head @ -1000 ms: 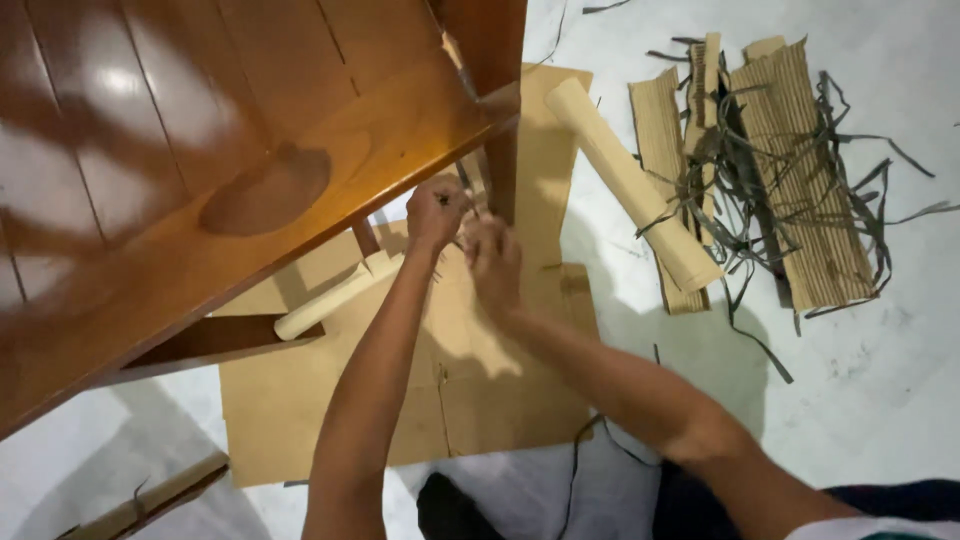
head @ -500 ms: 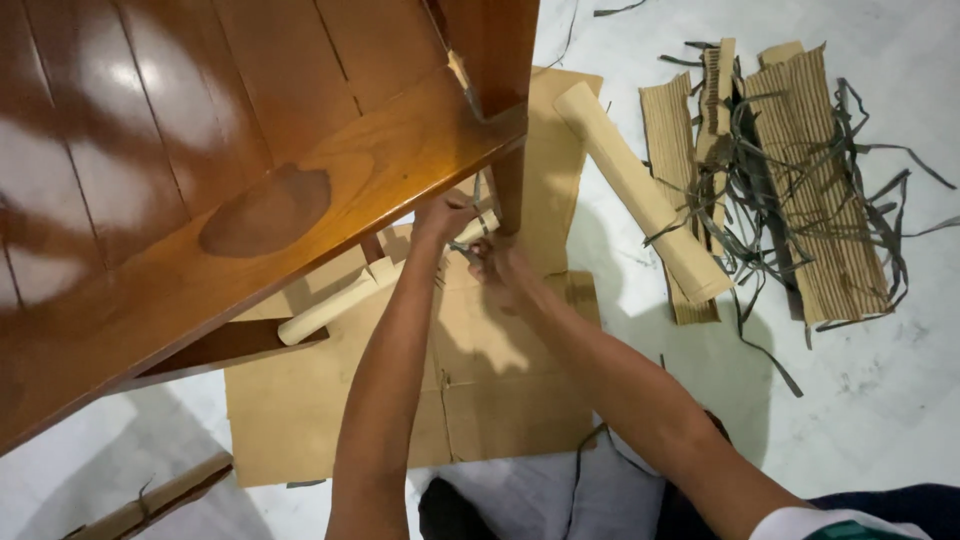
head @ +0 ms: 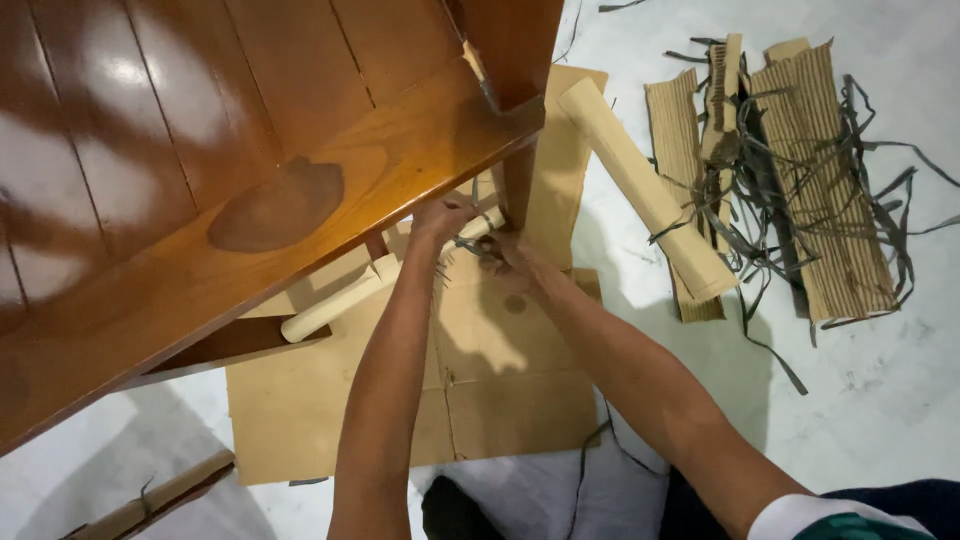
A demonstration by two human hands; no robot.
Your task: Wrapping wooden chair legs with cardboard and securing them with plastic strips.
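Grip: both hands, left hand (head: 440,215) & right hand (head: 503,255), pinch grey strap (head: 470,240) (wrapped round cardboard-covered rail (head: 375,283)) under table (head: 250,170).

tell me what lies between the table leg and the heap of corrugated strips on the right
In the head view, a rolled cardboard tube lies slantwise between the table leg and the corrugated strips, partly on the flat cardboard sheet, partly on the pale floor.
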